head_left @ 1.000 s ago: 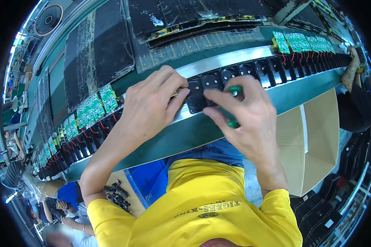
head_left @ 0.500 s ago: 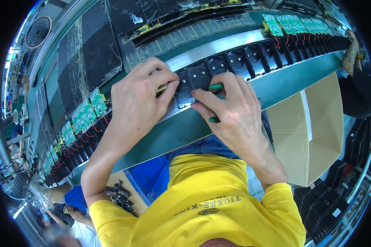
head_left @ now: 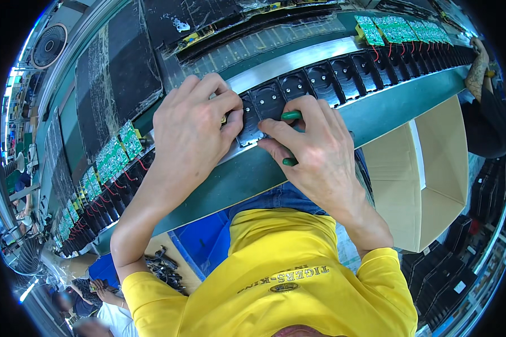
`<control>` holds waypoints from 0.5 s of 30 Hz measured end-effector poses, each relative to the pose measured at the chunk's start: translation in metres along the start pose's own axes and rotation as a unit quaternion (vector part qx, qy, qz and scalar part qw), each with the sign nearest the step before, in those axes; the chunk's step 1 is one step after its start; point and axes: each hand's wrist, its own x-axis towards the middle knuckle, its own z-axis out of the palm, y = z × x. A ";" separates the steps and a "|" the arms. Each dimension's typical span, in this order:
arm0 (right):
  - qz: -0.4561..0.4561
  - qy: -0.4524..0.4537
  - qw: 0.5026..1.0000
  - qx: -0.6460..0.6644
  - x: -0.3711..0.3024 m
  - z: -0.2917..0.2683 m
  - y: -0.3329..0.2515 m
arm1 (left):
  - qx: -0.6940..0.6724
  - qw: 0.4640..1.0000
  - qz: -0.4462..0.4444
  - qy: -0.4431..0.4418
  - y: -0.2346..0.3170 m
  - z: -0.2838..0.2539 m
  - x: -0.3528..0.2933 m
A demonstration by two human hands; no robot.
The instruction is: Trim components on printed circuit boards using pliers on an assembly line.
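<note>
A row of black plastic casings [head_left: 325, 80], open on top with small metal pins, stands along the bench. My left hand [head_left: 194, 126] bends over one casing, thumb and fingers pinched together. A small yellowish part [head_left: 224, 119] shows between them; the fingers cover most of it. At the same casing [head_left: 249, 132], my right hand [head_left: 319, 147] has its index finger and thumb at the near edge. Two green grip ends [head_left: 291, 115] of a hand tool stick out between its curled fingers; the tool's working end is hidden.
Green circuit boards [head_left: 398, 31] on red wires stand along the row's right part, and more boards [head_left: 112, 160] line the left. A cardboard box [head_left: 441, 174] is below the bench at right, a blue bin [head_left: 205, 241] near my lap. Another person's arm [head_left: 478, 73] reaches in far right.
My left fingers have shifted and closed further over the casing, so less of the yellowish part shows. My right hand has moved slightly left and up, still with the green-gripped tool.
</note>
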 end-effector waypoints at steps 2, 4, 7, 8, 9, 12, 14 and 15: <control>0.000 -0.001 1.000 0.002 0.001 -0.001 0.000 | 0.011 1.000 0.006 -0.004 0.001 -0.001 0.001; 0.000 -0.001 1.000 0.002 0.001 -0.001 0.000 | 0.017 1.000 0.009 -0.005 0.001 0.000 0.002; 0.004 -0.005 1.000 -0.003 0.000 -0.001 -0.001 | -0.005 1.000 0.012 0.004 0.002 0.005 0.002; 0.005 -0.006 1.000 -0.006 0.000 -0.001 -0.001 | -0.013 1.000 0.013 0.007 0.002 0.006 0.002; 0.005 -0.006 1.000 -0.008 0.001 -0.002 -0.001 | -0.015 1.000 0.014 0.009 0.003 0.007 0.003; -0.020 -0.012 1.000 -0.010 0.003 -0.005 0.000 | -0.008 1.000 0.015 0.009 0.003 0.007 0.001; -0.031 -0.013 0.999 -0.010 0.007 -0.008 -0.003 | -0.004 1.000 0.014 0.011 0.004 0.007 -0.001; -0.012 -0.003 0.996 0.091 0.014 -0.015 -0.008 | 0.001 1.000 0.009 0.006 0.005 0.007 -0.002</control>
